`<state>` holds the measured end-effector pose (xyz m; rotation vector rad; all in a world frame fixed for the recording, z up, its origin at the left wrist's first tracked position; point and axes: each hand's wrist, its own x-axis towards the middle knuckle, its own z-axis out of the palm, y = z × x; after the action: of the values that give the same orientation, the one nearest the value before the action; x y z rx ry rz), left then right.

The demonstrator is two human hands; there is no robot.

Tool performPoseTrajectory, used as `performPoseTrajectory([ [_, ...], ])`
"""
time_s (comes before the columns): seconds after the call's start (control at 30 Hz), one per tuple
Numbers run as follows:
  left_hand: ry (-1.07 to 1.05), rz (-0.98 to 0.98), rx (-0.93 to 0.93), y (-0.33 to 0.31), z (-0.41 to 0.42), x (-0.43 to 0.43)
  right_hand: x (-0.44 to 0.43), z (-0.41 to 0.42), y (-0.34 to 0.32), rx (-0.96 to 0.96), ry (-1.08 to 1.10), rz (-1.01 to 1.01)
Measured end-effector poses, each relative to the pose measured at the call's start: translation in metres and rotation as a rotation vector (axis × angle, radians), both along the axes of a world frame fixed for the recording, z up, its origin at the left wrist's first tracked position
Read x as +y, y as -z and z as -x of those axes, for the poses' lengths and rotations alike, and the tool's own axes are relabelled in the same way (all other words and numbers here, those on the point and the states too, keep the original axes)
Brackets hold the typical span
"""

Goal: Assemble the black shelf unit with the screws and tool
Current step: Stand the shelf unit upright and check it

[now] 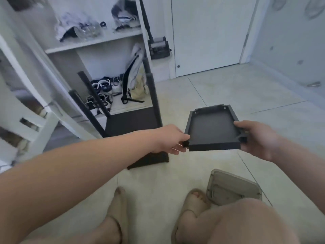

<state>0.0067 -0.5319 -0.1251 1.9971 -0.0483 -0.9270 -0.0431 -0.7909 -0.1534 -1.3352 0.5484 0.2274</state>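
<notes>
A black rectangular shelf tray (211,127) with a raised rim is held level above the floor. My left hand (171,139) grips its near left corner, and my right hand (255,138) grips its near right corner at a round socket. To the left, the partly built black shelf unit (133,124) stands on the floor, with three black poles (152,88) rising from its base tray. No screws or tool can be made out.
A white open cabinet (95,44) with shoes and bags stands behind the unit. A white chair (33,120) is at the left. A beige flat object (233,189) lies on the tiled floor by my feet. A white door (209,36) is ahead.
</notes>
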Motion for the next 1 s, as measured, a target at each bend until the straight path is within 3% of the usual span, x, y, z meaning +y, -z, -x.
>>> performPoseTrajectory([
  [0.27,-0.110,-0.077,-0.357,-0.122,0.045,0.106,0.107,0.006,-0.126,-0.184,-0.087,-0.047],
  [0.43,-0.041,-0.210,-0.624,-0.185,0.053,0.171,0.172,-0.001,-0.176,-0.218,-0.034,-0.054],
  [0.57,0.138,-0.349,-0.801,-0.204,0.055,0.200,0.210,0.004,-0.202,-0.270,-0.027,-0.035],
  [0.67,0.263,-0.469,-1.038,-0.208,0.058,0.203,0.231,0.008,-0.223,-0.331,-0.024,-0.069],
  [0.77,0.234,-0.624,-1.351,-0.212,0.061,0.206,0.249,0.013,-0.245,-0.387,-0.019,-0.093],
  [0.9,0.046,-0.542,-1.589,-0.225,0.065,0.229,0.276,0.019,-0.274,-0.459,-0.043,-0.052],
  [1.0,-0.065,-0.408,-1.572,-0.235,0.058,0.254,0.294,0.013,-0.289,-0.491,-0.130,0.030],
])
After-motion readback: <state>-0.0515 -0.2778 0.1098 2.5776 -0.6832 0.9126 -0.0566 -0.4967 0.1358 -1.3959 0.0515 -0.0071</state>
